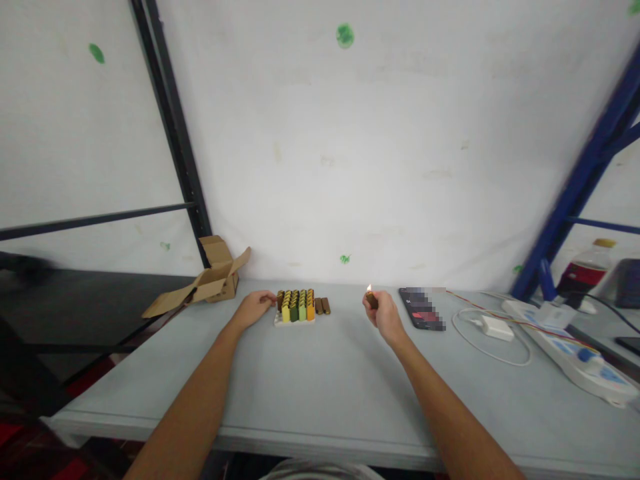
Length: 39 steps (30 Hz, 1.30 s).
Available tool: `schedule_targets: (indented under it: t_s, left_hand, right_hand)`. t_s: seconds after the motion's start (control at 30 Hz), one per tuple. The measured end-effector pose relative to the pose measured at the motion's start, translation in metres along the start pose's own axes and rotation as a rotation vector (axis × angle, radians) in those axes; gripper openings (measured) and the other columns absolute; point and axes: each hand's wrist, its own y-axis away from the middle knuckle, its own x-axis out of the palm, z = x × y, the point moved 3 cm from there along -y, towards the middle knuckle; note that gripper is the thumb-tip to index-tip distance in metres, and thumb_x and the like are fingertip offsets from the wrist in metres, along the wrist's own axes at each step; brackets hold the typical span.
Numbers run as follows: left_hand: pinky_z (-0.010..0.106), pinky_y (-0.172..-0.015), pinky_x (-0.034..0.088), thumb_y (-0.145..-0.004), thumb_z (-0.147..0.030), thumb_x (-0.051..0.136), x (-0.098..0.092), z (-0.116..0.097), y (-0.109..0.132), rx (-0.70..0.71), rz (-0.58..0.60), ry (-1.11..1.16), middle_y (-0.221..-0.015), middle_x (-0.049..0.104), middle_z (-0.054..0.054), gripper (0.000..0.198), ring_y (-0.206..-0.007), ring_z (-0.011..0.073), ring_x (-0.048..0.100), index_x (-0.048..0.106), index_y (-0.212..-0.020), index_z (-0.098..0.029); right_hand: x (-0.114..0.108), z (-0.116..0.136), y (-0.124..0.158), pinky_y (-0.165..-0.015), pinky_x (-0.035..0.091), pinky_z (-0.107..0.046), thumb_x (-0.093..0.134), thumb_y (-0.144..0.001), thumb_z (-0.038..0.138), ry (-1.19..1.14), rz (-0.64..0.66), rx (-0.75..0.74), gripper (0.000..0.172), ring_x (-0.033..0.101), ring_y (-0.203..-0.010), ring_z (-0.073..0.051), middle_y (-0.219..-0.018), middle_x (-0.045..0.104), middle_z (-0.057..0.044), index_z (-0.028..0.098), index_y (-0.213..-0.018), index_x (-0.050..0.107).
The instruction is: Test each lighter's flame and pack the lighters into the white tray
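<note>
In my right hand (387, 319) a brown lighter (371, 301) is held upright above the table, a small flame (369, 288) burning at its top. My left hand (256, 308) rests at the left side of a white tray (295, 324), fingertips at its edge by the lighters; whether they press on it I cannot tell. Rows of yellow, dark green, light green, orange and brown lighters (295, 311) stand in that tray. Just right of it, two brown lighters (323, 306) lie side by side on the table.
An opened cardboard box (220, 283) sits at the back left of the grey table (310, 387). On the right are a phone (421, 309), a white adapter (497, 328) with its cable, and a power strip (570, 357). A cola bottle (590, 267) stands beyond the blue post (560, 193).
</note>
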Motion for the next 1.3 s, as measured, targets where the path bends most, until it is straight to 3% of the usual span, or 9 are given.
schedule_targets:
  t_s: [0.1, 0.43, 0.57, 0.67, 0.77, 0.9, 0.97, 1.13, 1.3]
  left_hand:
    - [0.034, -0.078, 0.050, -0.064, -0.031, 0.050, 0.000, -0.001, 0.000, 0.002, -0.001, 0.019, -0.080, 0.076, 0.005, 0.030, -0.080, 0.0249, 0.069, 0.072, -0.080, -0.018]
    - [0.031, -0.068, 0.051, -0.064, -0.031, 0.053, -0.003, -0.008, 0.003, -0.039, -0.044, 0.056, -0.073, 0.074, 0.003, 0.026, -0.068, 0.0212, 0.065, 0.071, -0.079, -0.018]
    - [0.030, -0.065, 0.049, -0.072, -0.034, 0.053, -0.018, -0.038, 0.008, -0.003, -0.317, 0.003, -0.076, 0.073, 0.004, 0.030, -0.065, 0.0192, 0.062, 0.071, -0.089, -0.016]
    - [0.030, -0.071, 0.049, -0.082, -0.039, 0.050, -0.015, -0.083, 0.016, 0.199, -0.405, 0.038, -0.091, 0.072, 0.007, 0.033, -0.077, 0.0199, 0.062, 0.070, -0.095, -0.016]
    - [0.030, -0.076, 0.049, -0.086, -0.041, 0.054, 0.013, -0.129, 0.025, 0.375, -0.176, 0.108, -0.092, 0.070, 0.007, 0.031, -0.081, 0.0187, 0.061, 0.070, -0.097, -0.017]
    - [0.029, -0.073, 0.049, -0.081, -0.039, 0.070, 0.055, -0.167, 0.044, 0.595, 0.145, 0.183, -0.093, 0.070, 0.008, 0.031, -0.076, 0.0168, 0.060, 0.072, -0.104, -0.019]
    - [0.029, -0.072, 0.048, -0.083, -0.038, 0.069, 0.065, -0.174, 0.050, 0.658, 0.180, 0.216, -0.090, 0.070, 0.008, 0.026, -0.074, 0.0163, 0.060, 0.073, -0.099, -0.019]
    - [0.029, -0.073, 0.049, -0.083, -0.038, 0.069, 0.050, -0.163, 0.046, 0.595, 0.138, 0.237, -0.083, 0.071, 0.007, 0.022, -0.075, 0.0169, 0.062, 0.075, -0.089, -0.018]
    - [0.029, -0.071, 0.051, -0.079, -0.047, 0.065, -0.022, -0.107, 0.026, 0.243, -0.383, 0.341, -0.081, 0.071, 0.005, 0.036, -0.073, 0.0176, 0.063, 0.070, -0.093, -0.015]
  right_hand:
    - [0.003, -0.002, 0.001, -0.039, 0.015, -0.024, 0.028, -0.079, 0.043, -0.073, 0.037, 0.100, 0.034, 0.021, -0.040, -0.010, -0.044, 0.025, 0.005, 0.024, -0.053, 0.038]
    - [0.009, -0.003, 0.003, -0.042, 0.013, -0.024, 0.033, -0.080, 0.057, -0.174, 0.070, 0.150, 0.041, 0.017, -0.044, -0.010, -0.048, 0.024, 0.006, 0.022, -0.059, 0.041]
    - [0.013, -0.002, 0.006, -0.044, 0.013, -0.024, 0.031, -0.083, 0.071, -0.221, 0.134, 0.122, 0.056, 0.018, -0.046, -0.009, -0.051, 0.025, 0.006, 0.021, -0.065, 0.045]
    - [0.017, 0.004, 0.010, -0.045, 0.016, -0.024, 0.030, -0.085, 0.076, -0.181, 0.171, 0.040, 0.061, 0.022, -0.048, -0.010, -0.052, 0.028, 0.006, 0.020, -0.067, 0.047]
    - [0.025, 0.011, 0.015, -0.050, 0.025, -0.024, 0.048, -0.086, 0.062, -0.083, 0.239, -0.075, 0.046, 0.030, -0.054, -0.011, -0.059, 0.033, 0.005, 0.020, -0.069, 0.047]
    - [0.042, 0.008, 0.024, -0.058, 0.032, -0.023, 0.060, -0.075, 0.022, -0.002, 0.345, -0.144, 0.010, 0.038, -0.063, -0.011, -0.069, 0.041, 0.005, 0.019, -0.081, 0.053]
    - [0.050, 0.003, 0.028, -0.060, 0.034, -0.023, 0.054, -0.070, 0.013, -0.030, 0.397, -0.138, 0.022, 0.041, -0.064, -0.011, -0.073, 0.045, 0.004, 0.018, -0.092, 0.057]
    - [0.059, -0.006, 0.029, -0.063, 0.039, -0.024, 0.051, -0.073, 0.012, -0.068, 0.435, -0.125, 0.031, 0.046, -0.068, -0.013, -0.077, 0.051, 0.002, 0.020, -0.102, 0.058]
    - [0.045, -0.028, 0.016, -0.074, 0.045, -0.031, 0.055, -0.075, 0.017, 0.148, 0.197, -0.080, 0.046, 0.055, -0.083, -0.016, -0.108, 0.057, -0.006, 0.020, -0.120, 0.054]
